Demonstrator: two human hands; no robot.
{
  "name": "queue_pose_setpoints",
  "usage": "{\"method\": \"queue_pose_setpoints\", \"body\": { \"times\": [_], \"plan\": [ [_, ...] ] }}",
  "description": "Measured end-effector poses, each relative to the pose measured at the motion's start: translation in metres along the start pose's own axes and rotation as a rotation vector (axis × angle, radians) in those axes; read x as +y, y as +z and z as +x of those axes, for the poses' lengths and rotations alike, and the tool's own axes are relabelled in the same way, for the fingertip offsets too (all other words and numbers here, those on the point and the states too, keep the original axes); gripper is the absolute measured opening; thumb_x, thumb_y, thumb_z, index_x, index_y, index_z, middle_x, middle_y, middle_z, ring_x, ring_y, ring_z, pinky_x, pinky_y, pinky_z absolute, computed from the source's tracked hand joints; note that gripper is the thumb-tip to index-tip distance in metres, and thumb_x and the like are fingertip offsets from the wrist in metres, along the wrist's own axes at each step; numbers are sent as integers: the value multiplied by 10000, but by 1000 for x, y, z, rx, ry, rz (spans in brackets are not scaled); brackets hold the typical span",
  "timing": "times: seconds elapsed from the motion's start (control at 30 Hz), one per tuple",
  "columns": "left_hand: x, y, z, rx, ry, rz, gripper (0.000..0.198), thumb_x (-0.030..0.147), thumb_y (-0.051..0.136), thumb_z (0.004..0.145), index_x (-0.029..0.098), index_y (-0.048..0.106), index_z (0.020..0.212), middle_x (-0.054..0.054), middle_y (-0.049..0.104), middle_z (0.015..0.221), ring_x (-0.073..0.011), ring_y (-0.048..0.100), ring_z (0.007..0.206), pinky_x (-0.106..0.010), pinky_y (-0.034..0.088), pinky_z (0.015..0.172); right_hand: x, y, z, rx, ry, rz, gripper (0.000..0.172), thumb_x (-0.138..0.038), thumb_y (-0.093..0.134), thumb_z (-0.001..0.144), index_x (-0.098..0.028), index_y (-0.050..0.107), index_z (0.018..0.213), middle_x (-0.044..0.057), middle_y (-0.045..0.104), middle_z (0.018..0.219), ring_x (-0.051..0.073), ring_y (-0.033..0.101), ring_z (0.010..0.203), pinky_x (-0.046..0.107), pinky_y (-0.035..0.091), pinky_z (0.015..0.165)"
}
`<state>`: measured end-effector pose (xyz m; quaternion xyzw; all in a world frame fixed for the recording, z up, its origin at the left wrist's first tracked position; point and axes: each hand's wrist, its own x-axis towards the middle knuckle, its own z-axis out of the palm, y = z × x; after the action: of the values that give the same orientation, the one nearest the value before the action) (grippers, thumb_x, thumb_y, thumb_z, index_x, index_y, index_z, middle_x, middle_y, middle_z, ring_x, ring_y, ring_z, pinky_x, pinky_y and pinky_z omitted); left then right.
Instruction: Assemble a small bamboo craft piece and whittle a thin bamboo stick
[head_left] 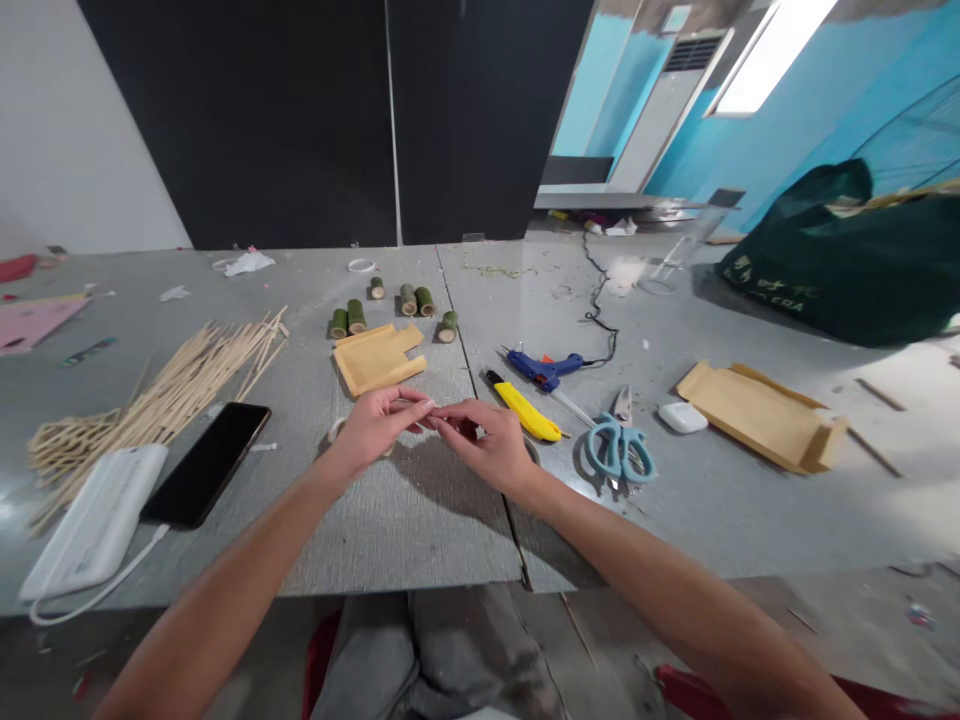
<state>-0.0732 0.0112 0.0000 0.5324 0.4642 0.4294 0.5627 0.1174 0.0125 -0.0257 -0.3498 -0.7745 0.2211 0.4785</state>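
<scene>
Over the middle of the grey table, my left hand point(381, 425) and my right hand point(487, 440) meet at the fingertips. Both are pinched closed around something small that the fingers hide; I cannot make out what it is. Just beyond them lies a folded tan cardboard piece point(375, 358). A pale ring point(337, 429) shows partly behind my left hand. To the right of my right hand are a yellow utility knife point(529, 410), a blue glue gun point(543, 366) and light-blue-handled scissors point(619, 448).
Several short green bamboo pieces point(356, 316) stand or lie behind the cardboard. At left are thin wooden sticks point(199, 370), a black phone point(210, 465) and a white power bank point(97, 515) with a cable. A white case point(682, 418), a cardboard tray point(761, 415) and a dark green bag point(840, 265) lie right.
</scene>
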Motion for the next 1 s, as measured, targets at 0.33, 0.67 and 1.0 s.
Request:
{"method": "queue_pose_setpoints", "body": {
  "times": [0.33, 0.67, 1.0],
  "plan": [
    [0, -2, 1, -20, -23, -56, 242, 399, 800, 802, 178, 772, 897, -73, 793, 852, -194, 730, 847, -342, 550, 848, 6, -1, 3, 34, -124, -108, 179, -334, 646, 962, -214, 779, 965, 49, 753, 754, 125, 575, 565, 276, 479, 567],
    [-3, 0, 2, 15, -12, -44, 281, 440, 782, 816, 177, 769, 915, -86, 798, 913, -196, 730, 856, -342, 564, 843, 4, 2, -2, 14, -102, -108, 180, -318, 651, 957, -224, 788, 1027, 53, 772, 796, 128, 593, 573, 278, 499, 590],
    [1, -7, 1, -98, -47, -130, 259, 444, 784, 825, 193, 791, 894, -79, 796, 967, -186, 723, 944, -321, 548, 933, -4, 6, -2, 52, 223, 87, 249, -434, 702, 900, -204, 795, 917, -13, 616, 579, 105, 476, 500, 249, 408, 500]
  ]
}}
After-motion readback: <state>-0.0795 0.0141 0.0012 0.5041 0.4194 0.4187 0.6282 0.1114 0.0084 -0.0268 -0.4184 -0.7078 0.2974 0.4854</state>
